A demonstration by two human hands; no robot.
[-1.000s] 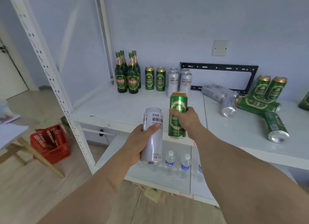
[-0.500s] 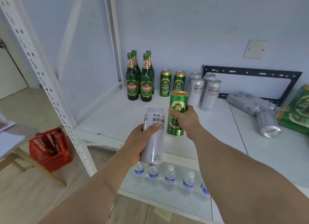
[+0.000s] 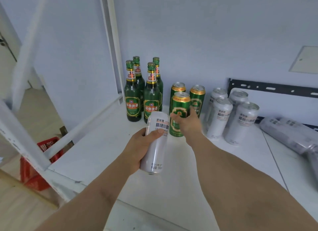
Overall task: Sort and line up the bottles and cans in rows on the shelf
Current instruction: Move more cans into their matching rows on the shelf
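Head view shows the right hand (image 3: 186, 123) at a green can (image 3: 179, 113) standing on the shelf (image 3: 96, 149), in front of two more green cans (image 3: 197, 96) at the back. Its fingers are loosely curled against the can's right side and motion blur hides them, so I cannot tell whether they are clamped on it or letting go. The left hand (image 3: 142, 146) holds a silver can (image 3: 155, 141) upright above the shelf, fingers wrapped round its middle and thumb across the label.

Done so far, by my reading: four bottles (image 3: 142, 96) stand two by two in the back left corner; the green cans form a group just right of them; four silver cans (image 3: 230, 113) stand two by two further right. The kinds are kept apart and the rows run front to back.

Left to do: the green can seems nearly placed as the front of its row, with a free spot beside it. The silver can in the left hand has no place yet; it likely belongs in front of the silver group. Fallen silver cans (image 3: 289, 136) lie on their sides at the right edge and need standing up and lining in. More may lie beyond the frame, which I cannot see. I judge the task about half done.
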